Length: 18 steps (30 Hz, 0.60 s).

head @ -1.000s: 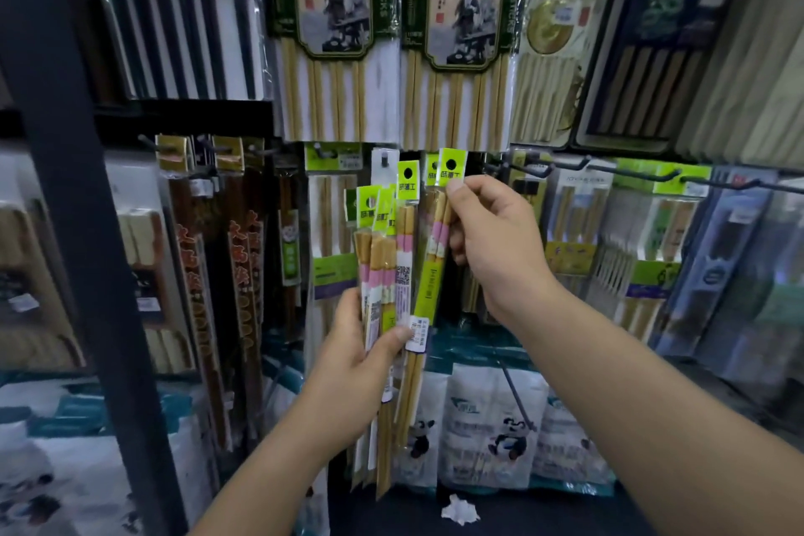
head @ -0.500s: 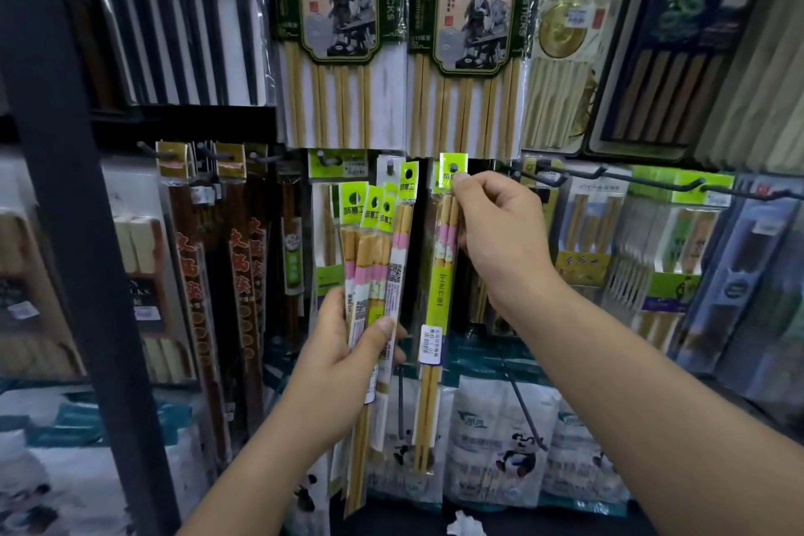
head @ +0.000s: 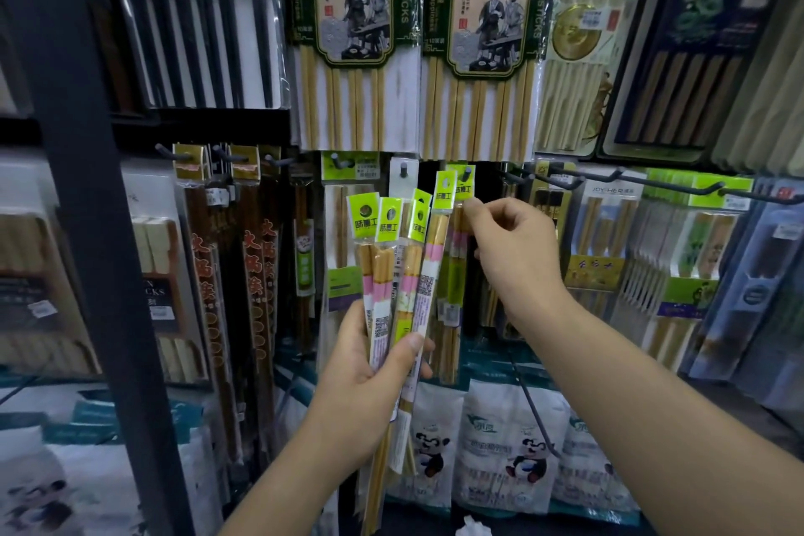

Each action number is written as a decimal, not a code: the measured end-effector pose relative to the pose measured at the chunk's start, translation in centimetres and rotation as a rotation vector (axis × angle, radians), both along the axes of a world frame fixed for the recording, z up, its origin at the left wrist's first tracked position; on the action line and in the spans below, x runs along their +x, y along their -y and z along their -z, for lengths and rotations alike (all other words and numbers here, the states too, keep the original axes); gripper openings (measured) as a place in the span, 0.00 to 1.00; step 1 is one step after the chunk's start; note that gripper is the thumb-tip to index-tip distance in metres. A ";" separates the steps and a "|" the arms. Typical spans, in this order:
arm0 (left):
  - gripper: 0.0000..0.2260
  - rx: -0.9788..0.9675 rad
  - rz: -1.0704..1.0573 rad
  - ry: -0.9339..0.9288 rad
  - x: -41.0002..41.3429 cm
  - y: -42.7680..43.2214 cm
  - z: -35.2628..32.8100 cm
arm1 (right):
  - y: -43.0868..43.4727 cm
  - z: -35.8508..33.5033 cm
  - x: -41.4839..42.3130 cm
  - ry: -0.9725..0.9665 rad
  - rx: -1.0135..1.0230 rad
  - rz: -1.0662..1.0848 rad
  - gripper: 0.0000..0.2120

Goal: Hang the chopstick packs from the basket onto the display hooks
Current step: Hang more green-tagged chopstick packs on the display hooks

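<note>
While my left hand (head: pixel 370 366) clamps a fan of packs (head: pixel 393 274) below the hooks, my right hand (head: pixel 509 248) pinches one pack (head: pixel 454 274) whose tab sits on its hook (head: pixel 467 173). Next, I judge: release it, then draw another from the fan.

Four chopstick packs (head: pixel 393 274) fanned in the left hand (head: pixel 370 379); one hung pack (head: pixel 463 239) right of them; two big hotpot packs (head: pixel 354 35) far above.
</note>
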<state>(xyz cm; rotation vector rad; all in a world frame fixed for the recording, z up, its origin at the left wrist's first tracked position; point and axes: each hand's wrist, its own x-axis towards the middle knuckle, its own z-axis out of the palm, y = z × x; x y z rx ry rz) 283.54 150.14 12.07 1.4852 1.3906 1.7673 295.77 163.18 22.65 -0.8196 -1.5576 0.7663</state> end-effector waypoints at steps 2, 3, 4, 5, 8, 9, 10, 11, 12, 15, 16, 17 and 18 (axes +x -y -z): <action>0.37 -0.013 0.000 0.018 0.1 0.0 0.1 | 0.7 0.2 0.2 -0.039 0.006 -0.016 0.18; 0.39 -0.021 -0.005 0.025 0.1 -0.1 0.0 | 1.2 0.4 0.3 -0.061 0.012 -0.044 0.20; 0.39 -0.031 -0.010 0.020 0.2 0.0 -0.1 | 1.6 0.5 0.4 -0.070 0.032 -0.068 0.20; 0.38 -0.041 -0.017 0.011 0.3 0.0 -0.1 | 2.1 0.6 0.5 -0.064 0.061 -0.081 0.21; 0.20 0.021 -0.048 -0.004 0.6 -0.2 -0.1 | 3.1 0.7 0.5 -0.049 0.114 -0.131 0.18; 0.20 0.033 -0.031 -0.022 0.8 -0.1 -0.2 | 3.3 0.7 0.5 -0.048 0.118 -0.153 0.17; 0.23 0.035 -0.022 -0.041 1.0 -0.2 -0.2 | 3.3 0.6 0.4 -0.041 0.121 -0.167 0.15; 0.23 0.037 -0.021 -0.055 1.0 -0.2 0.0 | 3.3 0.5 0.4 -0.032 0.122 -0.172 0.13; 0.21 0.047 -0.020 -0.059 1.0 -0.2 0.0 | 3.3 0.4 0.3 -0.027 0.119 -0.174 0.12; 0.19 0.080 0.013 -0.028 0.8 -0.3 0.3 | 2.9 -0.1 0.2 -0.070 0.062 -0.204 0.12; 0.20 0.081 0.030 0.007 0.6 -0.4 0.4 | 2.8 -0.3 0.2 -0.103 0.026 -0.226 0.13; 0.23 0.072 0.038 0.054 0.5 -0.5 0.4 | 2.7 -0.5 0.2 -0.133 -0.007 -0.241 0.13; 0.27 0.055 0.042 0.099 0.3 -0.5 0.3 | 2.6 -0.7 0.2 -0.155 -0.024 -0.249 0.14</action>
